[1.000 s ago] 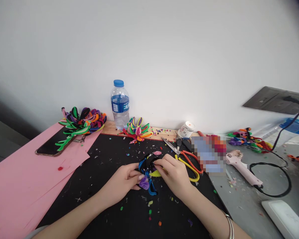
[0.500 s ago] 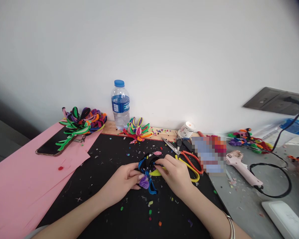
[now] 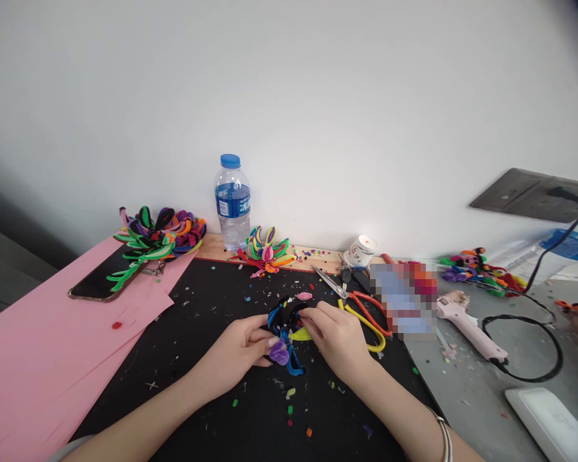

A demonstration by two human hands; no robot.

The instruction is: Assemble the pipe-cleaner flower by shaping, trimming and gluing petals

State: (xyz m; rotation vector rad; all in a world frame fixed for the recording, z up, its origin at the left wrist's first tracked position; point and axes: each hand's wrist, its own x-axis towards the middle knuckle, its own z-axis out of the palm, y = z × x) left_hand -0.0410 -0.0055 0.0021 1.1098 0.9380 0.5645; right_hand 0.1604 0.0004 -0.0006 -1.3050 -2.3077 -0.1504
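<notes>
A small pipe-cleaner flower (image 3: pixel 284 327) with blue, black, purple and yellow loops lies on the black mat (image 3: pixel 212 321). My left hand (image 3: pixel 238 351) pinches its left side, thumb and fingers closed on the loops. My right hand (image 3: pixel 338 337) grips its right side, fingertips curled onto a yellow loop and the black centre. Both wrists rest low over the mat.
Scissors with red and yellow handles (image 3: pixel 361 308) lie right of my right hand. A pink glue gun (image 3: pixel 467 324) with a black cord, a water bottle (image 3: pixel 232 202), pipe-cleaner piles (image 3: pixel 161 237) (image 3: pixel 267 249), a phone (image 3: pixel 99 285) on pink paper (image 3: pixel 38 359) and a tape roll (image 3: pixel 361 250) surround the mat.
My right hand's fingers shifted slightly left onto the flower's centre. My left hand and the flower stay almost still.
</notes>
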